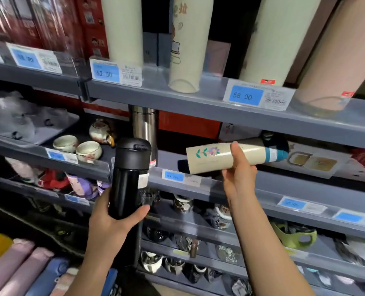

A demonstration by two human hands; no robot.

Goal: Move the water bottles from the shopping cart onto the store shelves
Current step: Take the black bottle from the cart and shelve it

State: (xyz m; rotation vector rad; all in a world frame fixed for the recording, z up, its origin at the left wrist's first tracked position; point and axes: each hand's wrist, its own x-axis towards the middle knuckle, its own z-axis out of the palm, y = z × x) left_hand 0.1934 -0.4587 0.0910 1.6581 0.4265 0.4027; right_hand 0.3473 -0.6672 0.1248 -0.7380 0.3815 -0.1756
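Two bottles up in the air, one in each of the hands. Black bottle (130,178) upright, gripped low down by the left hand (115,218), fingers and thumb curled round its bottom end, just in front of the shelf edge (198,184). Cream bottle (226,157) with a painted flower and a blue band, lying sideways, cap end pointing into the middle shelf, held round its middle by the right hand (239,171). Dark open room on that shelf behind both bottles, between a silver flask (144,127) standing at the back and a flat printed box (311,161) lying at the right. Above, four tall pale flasks (186,45) standing in a row near the top shelf's front lip, blue price tags (245,96) clipped along it. At the left, small cups (88,151) and a teapot (100,130) sitting on a tray-like shelf. Below, more shelves packed with mugs, one of them a green mug (294,236). Bottom left corner, pink and blue rolls (28,272) lying side by side.
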